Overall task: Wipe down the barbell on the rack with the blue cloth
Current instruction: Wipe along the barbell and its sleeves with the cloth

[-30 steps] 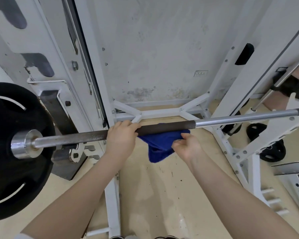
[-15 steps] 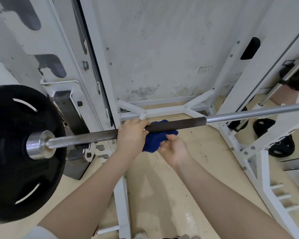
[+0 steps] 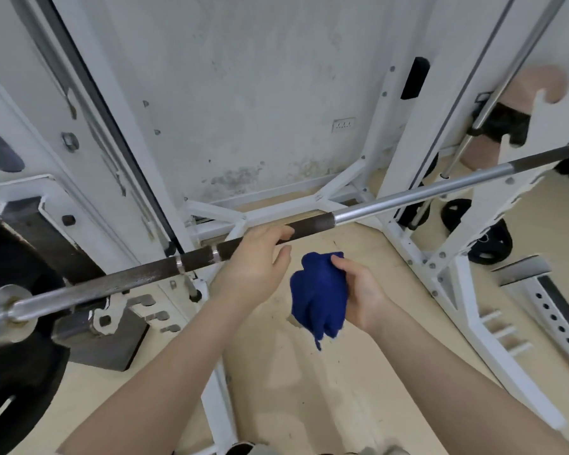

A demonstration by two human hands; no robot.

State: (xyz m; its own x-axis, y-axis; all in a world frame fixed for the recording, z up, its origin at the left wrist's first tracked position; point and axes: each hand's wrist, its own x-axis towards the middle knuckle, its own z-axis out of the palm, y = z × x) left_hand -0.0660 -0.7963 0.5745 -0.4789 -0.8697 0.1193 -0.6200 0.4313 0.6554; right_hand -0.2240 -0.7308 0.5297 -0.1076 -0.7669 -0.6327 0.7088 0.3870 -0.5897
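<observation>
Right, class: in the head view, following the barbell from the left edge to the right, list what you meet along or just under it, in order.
black weight plate → barbell sleeve end → left hand on the bar → blue cloth → right hand gripping it → white rack upright

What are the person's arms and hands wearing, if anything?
Nothing visible: the left hand and right hand are bare, without gloves, rings or a watch. Both forearms are uncovered down to the picture's bottom edge, with no sleeve showing.
</observation>
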